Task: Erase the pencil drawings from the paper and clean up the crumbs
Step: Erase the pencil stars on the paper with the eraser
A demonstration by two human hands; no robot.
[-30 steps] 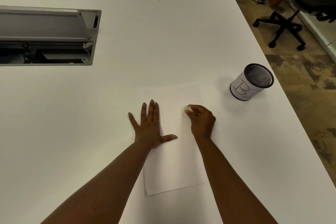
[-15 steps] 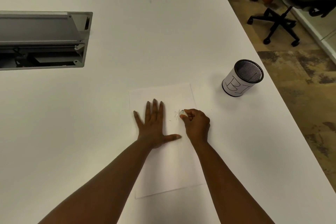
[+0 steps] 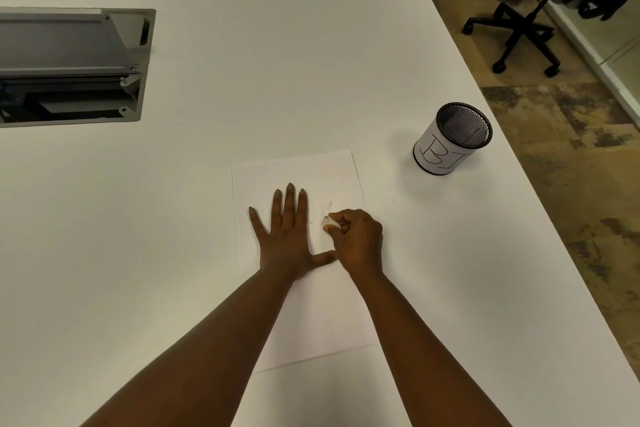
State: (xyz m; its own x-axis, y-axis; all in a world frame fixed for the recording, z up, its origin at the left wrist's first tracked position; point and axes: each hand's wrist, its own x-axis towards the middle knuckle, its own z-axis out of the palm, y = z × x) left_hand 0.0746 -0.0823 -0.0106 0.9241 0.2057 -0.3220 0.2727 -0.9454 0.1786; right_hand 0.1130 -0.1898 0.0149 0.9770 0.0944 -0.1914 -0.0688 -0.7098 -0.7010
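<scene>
Nearest, the paper (image 3: 311, 315) lies flat on the white table (image 3: 138, 253), with its long axis running away from the person and a little tilted to the right. It looks thin, light and easy to slide or wrinkle, so I judge it needs pressing down more than gripping. The left hand (image 3: 289, 236) does this: palm flat, fingers released and spread. Just right of its thumb, the right hand (image 3: 358, 239) is clenched on a small white eraser (image 3: 327, 221), pinched at the fingertips; it seems soft and rubbery. Just beyond the eraser's tip is a faint pencil drawing (image 3: 326, 209). Farther right stands a mesh cup (image 3: 452, 139), upright.
</scene>
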